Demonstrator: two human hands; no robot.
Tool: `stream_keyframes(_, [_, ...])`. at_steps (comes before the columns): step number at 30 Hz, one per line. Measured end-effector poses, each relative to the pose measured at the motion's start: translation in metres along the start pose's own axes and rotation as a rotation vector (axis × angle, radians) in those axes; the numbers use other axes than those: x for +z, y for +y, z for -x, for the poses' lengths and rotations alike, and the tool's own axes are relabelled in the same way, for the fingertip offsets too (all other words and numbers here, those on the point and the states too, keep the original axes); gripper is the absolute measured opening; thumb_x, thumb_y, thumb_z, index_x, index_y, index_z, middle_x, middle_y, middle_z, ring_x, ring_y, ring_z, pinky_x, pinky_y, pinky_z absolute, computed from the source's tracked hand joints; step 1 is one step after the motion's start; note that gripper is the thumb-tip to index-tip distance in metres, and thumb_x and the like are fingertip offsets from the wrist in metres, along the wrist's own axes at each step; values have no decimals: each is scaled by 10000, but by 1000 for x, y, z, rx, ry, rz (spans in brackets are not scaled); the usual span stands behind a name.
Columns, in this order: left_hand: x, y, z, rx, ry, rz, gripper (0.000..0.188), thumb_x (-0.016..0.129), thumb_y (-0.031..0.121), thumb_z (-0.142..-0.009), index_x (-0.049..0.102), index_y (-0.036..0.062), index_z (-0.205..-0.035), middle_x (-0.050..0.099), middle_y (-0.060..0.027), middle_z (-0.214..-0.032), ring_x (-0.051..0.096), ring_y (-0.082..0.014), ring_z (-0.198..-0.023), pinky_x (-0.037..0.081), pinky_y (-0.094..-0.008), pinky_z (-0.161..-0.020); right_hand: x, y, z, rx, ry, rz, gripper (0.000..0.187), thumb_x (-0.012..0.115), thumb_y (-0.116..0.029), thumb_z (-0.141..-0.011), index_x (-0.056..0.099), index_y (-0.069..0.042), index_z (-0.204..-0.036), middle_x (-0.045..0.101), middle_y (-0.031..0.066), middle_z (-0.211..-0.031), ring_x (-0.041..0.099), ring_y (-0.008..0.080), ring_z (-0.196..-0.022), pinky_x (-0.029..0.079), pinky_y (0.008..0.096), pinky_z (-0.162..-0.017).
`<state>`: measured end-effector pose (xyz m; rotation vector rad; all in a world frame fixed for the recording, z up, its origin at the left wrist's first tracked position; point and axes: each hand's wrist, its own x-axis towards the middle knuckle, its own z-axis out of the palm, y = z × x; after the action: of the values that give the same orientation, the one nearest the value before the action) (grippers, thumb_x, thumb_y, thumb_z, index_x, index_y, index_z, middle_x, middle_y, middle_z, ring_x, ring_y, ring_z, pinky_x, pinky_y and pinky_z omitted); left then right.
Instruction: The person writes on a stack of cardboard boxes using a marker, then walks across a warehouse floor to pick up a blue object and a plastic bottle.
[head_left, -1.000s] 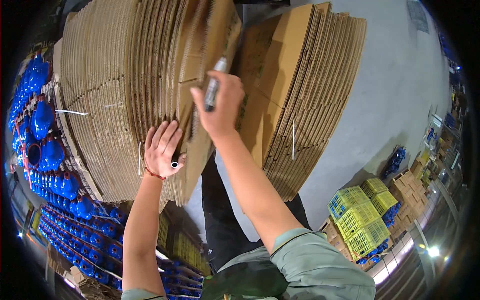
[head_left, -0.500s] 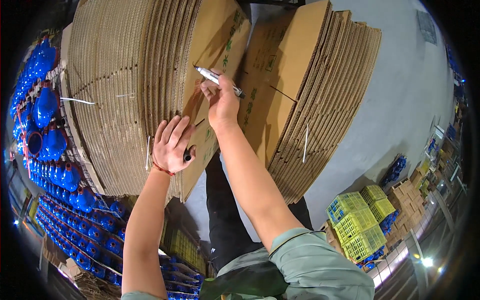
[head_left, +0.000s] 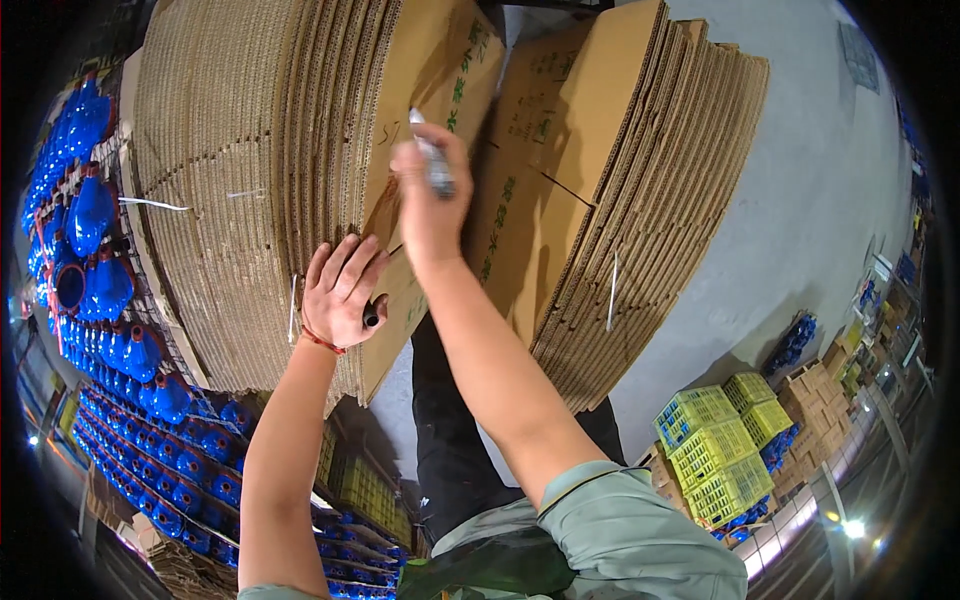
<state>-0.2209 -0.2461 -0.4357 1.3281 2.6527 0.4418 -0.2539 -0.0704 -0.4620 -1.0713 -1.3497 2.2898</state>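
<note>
My right hand (head_left: 437, 205), partly smeared by motion, is closed around a white marker pen (head_left: 432, 160). The pen's tip is over the printed face of a flat cardboard sheet (head_left: 455, 90), the one on the right side of the left stack. Dark handwritten strokes (head_left: 388, 132) show on that face, just left of the tip. Below, my left hand (head_left: 343, 290) lies with its fingers stretched across the sheets' edges. Between its thumb and palm it holds a small black marker cap (head_left: 371, 315). The left stack of folded cardboard (head_left: 215, 200) stands on edge.
A second cardboard stack (head_left: 660, 200) leans at the right, a gap between it and the first. Blue glossy vessels (head_left: 92, 210) fill racks at the left. Yellow plastic crates (head_left: 715, 450) and brown cartons (head_left: 815, 400) stand on the floor at lower right.
My right hand and the marker have shifted slightly, the pen now held more upright. More dark strokes show on the cardboard face. My left hand has hardly moved.
</note>
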Motion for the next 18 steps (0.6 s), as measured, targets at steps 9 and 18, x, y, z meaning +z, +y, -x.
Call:
stream_keyframes(9, [-15, -8, 0, 25, -110, 162, 645, 662, 349, -753, 581, 137, -1358, 430, -61, -1535, 441, -266, -1385, 332, -521, -1146, -32, -28, -3, -547, 26, 967, 422, 756, -310, -836, 548, -92, -1132, 580, 124, -973, 558, 294, -973, 368, 465, -953])
stream_keyframes(18, [-17, -21, 16, 38, -163, -80, 535, 628, 333, -759, 649, 202, -1278, 465, 31, -1507, 391, -204, -1419, 317, -485, -1163, -53, -57, 26, -60, -81, -40, 467, 652, -349, -969, 605, -7, -1284, 692, 98, -1055, 646, 153, -911, 483, 293, -877])
